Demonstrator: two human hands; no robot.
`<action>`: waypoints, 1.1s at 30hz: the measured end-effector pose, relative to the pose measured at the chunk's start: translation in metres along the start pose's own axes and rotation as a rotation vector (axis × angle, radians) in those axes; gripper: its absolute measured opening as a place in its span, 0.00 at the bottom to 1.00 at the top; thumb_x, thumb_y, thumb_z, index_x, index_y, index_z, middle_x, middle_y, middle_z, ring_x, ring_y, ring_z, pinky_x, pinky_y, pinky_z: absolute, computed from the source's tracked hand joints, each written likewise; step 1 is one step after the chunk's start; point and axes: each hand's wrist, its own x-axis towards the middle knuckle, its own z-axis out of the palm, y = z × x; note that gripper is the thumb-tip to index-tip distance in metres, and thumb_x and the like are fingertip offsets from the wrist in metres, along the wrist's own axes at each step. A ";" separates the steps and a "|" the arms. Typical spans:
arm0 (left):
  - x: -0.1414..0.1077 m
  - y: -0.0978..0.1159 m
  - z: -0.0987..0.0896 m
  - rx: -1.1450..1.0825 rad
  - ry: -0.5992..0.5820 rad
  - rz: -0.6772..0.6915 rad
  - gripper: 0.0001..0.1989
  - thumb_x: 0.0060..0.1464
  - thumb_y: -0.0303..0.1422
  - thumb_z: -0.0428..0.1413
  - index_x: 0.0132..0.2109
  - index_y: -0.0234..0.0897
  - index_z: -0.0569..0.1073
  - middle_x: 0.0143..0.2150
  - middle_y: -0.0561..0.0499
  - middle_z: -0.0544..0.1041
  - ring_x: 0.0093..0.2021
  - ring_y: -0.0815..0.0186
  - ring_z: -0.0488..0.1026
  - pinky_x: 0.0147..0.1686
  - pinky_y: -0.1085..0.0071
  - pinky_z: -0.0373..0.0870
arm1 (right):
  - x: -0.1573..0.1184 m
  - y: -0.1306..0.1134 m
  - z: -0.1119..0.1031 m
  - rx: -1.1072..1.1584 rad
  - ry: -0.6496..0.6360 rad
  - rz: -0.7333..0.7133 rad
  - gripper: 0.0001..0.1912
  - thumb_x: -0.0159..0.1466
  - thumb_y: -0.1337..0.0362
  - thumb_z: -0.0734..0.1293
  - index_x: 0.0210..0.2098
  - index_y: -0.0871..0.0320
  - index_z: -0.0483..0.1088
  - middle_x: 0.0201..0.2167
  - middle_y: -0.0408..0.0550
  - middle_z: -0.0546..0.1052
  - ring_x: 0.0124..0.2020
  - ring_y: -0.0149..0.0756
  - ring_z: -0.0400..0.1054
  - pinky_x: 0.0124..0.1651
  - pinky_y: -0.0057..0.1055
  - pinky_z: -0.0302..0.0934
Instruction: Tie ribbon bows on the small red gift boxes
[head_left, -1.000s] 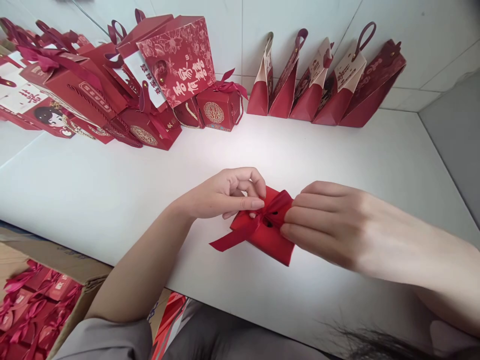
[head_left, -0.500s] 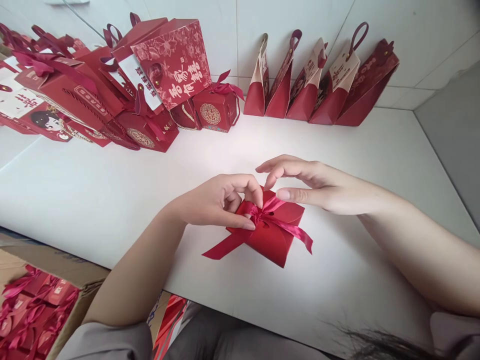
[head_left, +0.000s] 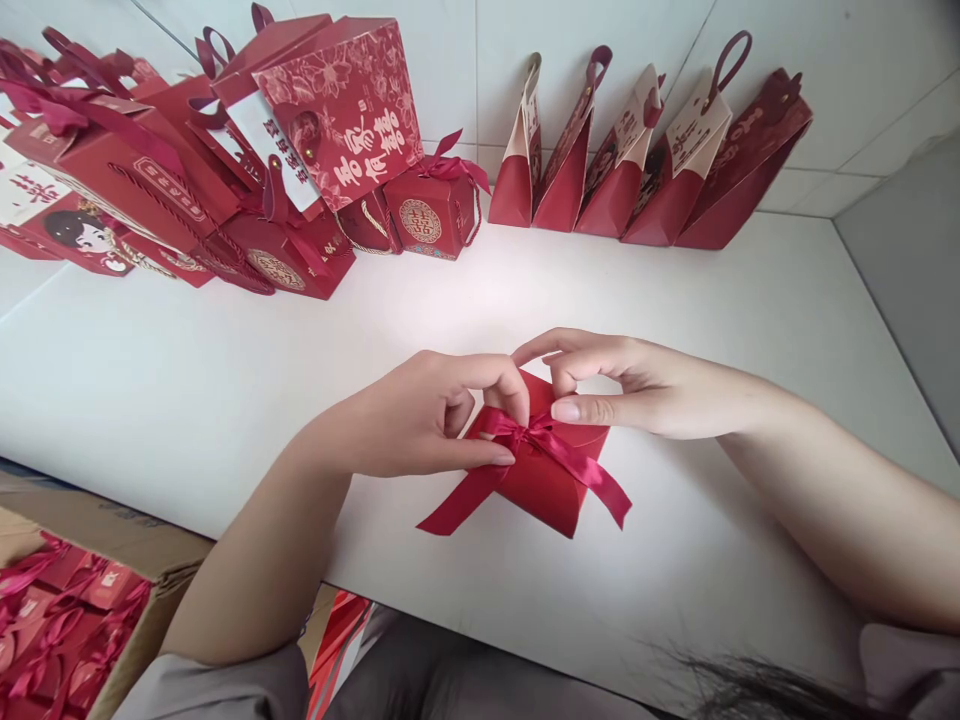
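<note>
A small red box rests on the white table, with a crimson ribbon knotted across its top. Two ribbon tails hang out, one toward the lower left and one toward the lower right. My left hand pinches the ribbon loop at the left of the knot between thumb and fingers. On the other side, my right hand has its thumb and a bent finger closed on the ribbon just right of the knot, its index finger reaching over the box's back edge.
Red gift boxes with ribbons and cords crowd the back left. Several triangular red bags with loop handles stand along the tiled wall. A cardboard carton of ribboned red boxes sits at lower left, below the table.
My right hand has come down to the box and its fingers have closed at the ribbon. My left hand keeps its pinch. The view has shifted slightly.
</note>
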 end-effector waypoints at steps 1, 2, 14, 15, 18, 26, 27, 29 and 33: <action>-0.001 0.001 0.000 0.016 0.011 -0.010 0.09 0.54 0.35 0.62 0.41 0.39 0.71 0.18 0.61 0.62 0.19 0.74 0.62 0.19 0.78 0.57 | 0.000 -0.001 0.000 -0.002 0.002 -0.002 0.12 0.67 0.57 0.66 0.29 0.55 0.71 0.55 0.48 0.72 0.59 0.41 0.65 0.54 0.39 0.63; -0.001 0.001 0.000 0.035 0.021 -0.022 0.10 0.54 0.36 0.62 0.41 0.40 0.71 0.18 0.61 0.63 0.19 0.74 0.62 0.19 0.78 0.57 | 0.000 -0.001 0.000 -0.005 0.004 -0.005 0.11 0.67 0.58 0.66 0.29 0.54 0.72 0.54 0.48 0.72 0.59 0.41 0.65 0.54 0.39 0.63; -0.005 0.008 0.000 0.338 0.137 -0.073 0.13 0.51 0.39 0.65 0.39 0.40 0.71 0.25 0.60 0.69 0.21 0.76 0.62 0.22 0.79 0.56 | -0.001 -0.005 0.001 -0.066 0.013 -0.007 0.13 0.68 0.58 0.64 0.29 0.55 0.72 0.54 0.49 0.72 0.52 0.40 0.68 0.46 0.36 0.64; -0.006 0.008 -0.001 0.326 0.137 -0.073 0.13 0.50 0.39 0.65 0.39 0.40 0.71 0.25 0.60 0.68 0.21 0.76 0.62 0.22 0.79 0.56 | -0.001 -0.005 0.001 -0.054 0.020 -0.006 0.13 0.68 0.58 0.65 0.29 0.55 0.72 0.54 0.49 0.72 0.52 0.40 0.68 0.45 0.36 0.64; -0.006 0.006 -0.006 0.204 0.092 -0.053 0.12 0.52 0.38 0.64 0.40 0.39 0.71 0.22 0.60 0.68 0.20 0.75 0.64 0.21 0.79 0.58 | 0.001 -0.003 0.002 0.040 0.047 0.005 0.14 0.68 0.57 0.65 0.28 0.56 0.72 0.54 0.50 0.73 0.56 0.43 0.67 0.48 0.39 0.65; -0.004 -0.002 -0.012 -0.125 0.064 -0.075 0.08 0.59 0.36 0.57 0.41 0.37 0.72 0.24 0.54 0.74 0.23 0.72 0.70 0.19 0.80 0.66 | 0.007 0.007 0.003 0.287 0.010 0.058 0.17 0.67 0.56 0.66 0.25 0.58 0.71 0.55 0.52 0.73 0.54 0.42 0.69 0.48 0.37 0.67; -0.004 -0.002 -0.012 -0.127 0.058 -0.077 0.07 0.59 0.36 0.58 0.41 0.36 0.72 0.24 0.54 0.73 0.22 0.72 0.69 0.19 0.80 0.65 | 0.007 0.006 0.003 0.281 0.009 0.059 0.18 0.67 0.56 0.66 0.24 0.59 0.70 0.55 0.51 0.73 0.54 0.42 0.69 0.48 0.37 0.66; -0.003 -0.003 -0.011 -0.120 0.050 -0.065 0.06 0.59 0.35 0.58 0.39 0.36 0.72 0.24 0.55 0.72 0.22 0.73 0.68 0.20 0.80 0.64 | 0.006 0.004 0.003 0.268 -0.003 0.059 0.18 0.68 0.56 0.65 0.25 0.59 0.69 0.55 0.51 0.73 0.51 0.39 0.69 0.47 0.35 0.66; -0.001 -0.004 -0.010 -0.093 0.037 -0.022 0.04 0.60 0.32 0.57 0.36 0.36 0.72 0.23 0.56 0.68 0.23 0.75 0.63 0.22 0.80 0.60 | 0.004 -0.001 0.004 0.207 -0.020 0.088 0.17 0.70 0.57 0.62 0.27 0.57 0.68 0.51 0.49 0.74 0.45 0.34 0.69 0.45 0.33 0.66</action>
